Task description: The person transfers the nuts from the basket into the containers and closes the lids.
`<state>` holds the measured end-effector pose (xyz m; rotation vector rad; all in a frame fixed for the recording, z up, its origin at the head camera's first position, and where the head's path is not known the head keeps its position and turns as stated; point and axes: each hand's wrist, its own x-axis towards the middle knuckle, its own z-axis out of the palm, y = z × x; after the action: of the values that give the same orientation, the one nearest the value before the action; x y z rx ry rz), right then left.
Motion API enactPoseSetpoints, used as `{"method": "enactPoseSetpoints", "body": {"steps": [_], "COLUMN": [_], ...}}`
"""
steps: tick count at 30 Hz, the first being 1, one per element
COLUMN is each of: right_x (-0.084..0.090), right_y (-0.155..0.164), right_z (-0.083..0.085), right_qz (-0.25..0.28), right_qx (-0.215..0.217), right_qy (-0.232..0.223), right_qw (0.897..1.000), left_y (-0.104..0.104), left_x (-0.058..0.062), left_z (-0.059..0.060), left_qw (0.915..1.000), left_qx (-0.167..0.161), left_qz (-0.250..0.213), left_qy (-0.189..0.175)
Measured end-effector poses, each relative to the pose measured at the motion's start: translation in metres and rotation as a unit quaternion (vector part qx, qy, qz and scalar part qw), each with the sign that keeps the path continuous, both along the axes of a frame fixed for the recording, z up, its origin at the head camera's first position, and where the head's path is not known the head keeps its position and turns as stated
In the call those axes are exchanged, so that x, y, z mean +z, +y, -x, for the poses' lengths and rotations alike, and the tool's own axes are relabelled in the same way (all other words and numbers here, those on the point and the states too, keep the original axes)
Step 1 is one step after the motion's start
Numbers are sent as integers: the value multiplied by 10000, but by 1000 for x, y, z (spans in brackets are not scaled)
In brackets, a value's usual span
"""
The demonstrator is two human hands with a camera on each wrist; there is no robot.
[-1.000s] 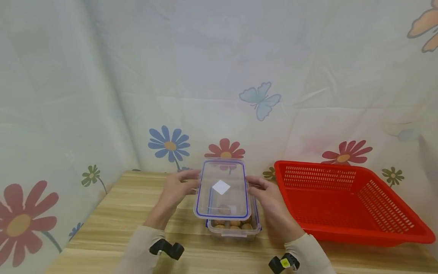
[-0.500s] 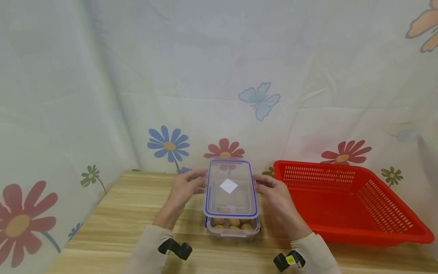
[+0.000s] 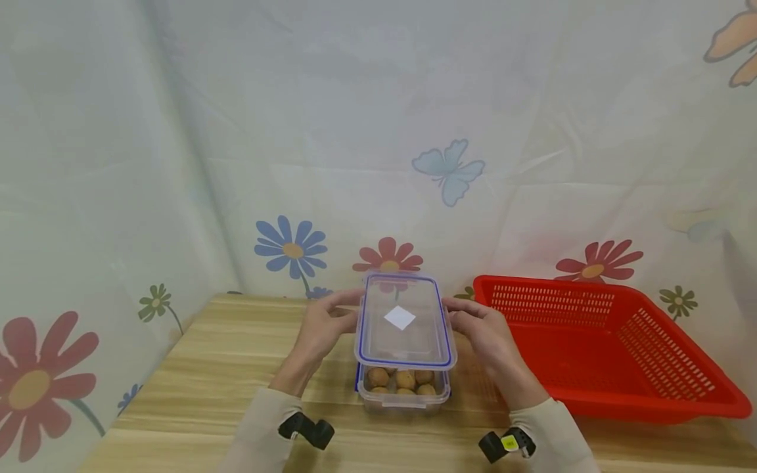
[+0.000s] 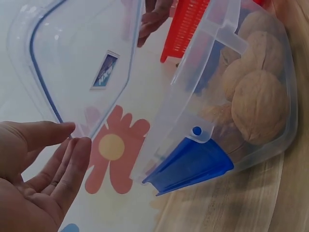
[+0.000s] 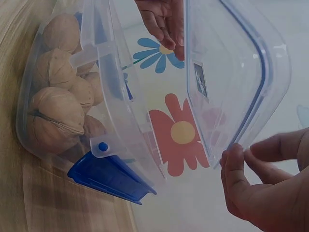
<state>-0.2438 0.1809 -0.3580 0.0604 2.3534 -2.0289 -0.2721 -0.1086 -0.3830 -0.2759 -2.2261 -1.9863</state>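
A clear plastic lid with a blue seal line and a white diamond label is held raised and tilted over a clear food container. My left hand pinches the lid's left edge; in the left wrist view its thumb and fingertips meet at a corner. On the opposite edge my right hand pinches likewise, as the right wrist view shows at the lid's corner. Several walnuts lie inside the container. A blue side latch hangs swung outward, with another blue latch on the other side.
A red plastic basket with slotted walls stands right of the container, close to my right forearm. The wooden table ends at a pale curtain printed with flowers and butterflies.
Both hands have carried the lid to the right, bringing it more in line with the container. Its near edge has risen slightly, and more walnuts show beneath it. The container and basket stay put.
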Motion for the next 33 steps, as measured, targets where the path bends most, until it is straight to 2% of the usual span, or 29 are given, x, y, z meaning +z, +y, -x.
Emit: {"method": "enactPoseSetpoints", "body": {"steps": [6, 13, 22, 26, 33], "right_x": [-1, 0, 0, 1, 1], "right_y": [2, 4, 4, 4, 2], "right_z": [0, 0, 1, -1, -1], "right_qz": [8, -96, -132, -316, -331], "right_qx": [37, 140, 201, 152, 45], "right_qy": [162, 407, 499, 576, 688], "right_qw": [9999, 9990, 9985, 9977, 9971], "left_y": [0, 1, 2, 3, 4], "left_x": [1, 2, 3, 3, 4], "left_z": [0, 0, 0, -1, -1], "left_qw": [9997, 9993, 9995, 9995, 9992], "left_qx": [10, 2, 145, 232, 294], "left_qz": [112, 128, 109, 35, -67], "left_qy": [235, 338, 276, 209, 259]}}
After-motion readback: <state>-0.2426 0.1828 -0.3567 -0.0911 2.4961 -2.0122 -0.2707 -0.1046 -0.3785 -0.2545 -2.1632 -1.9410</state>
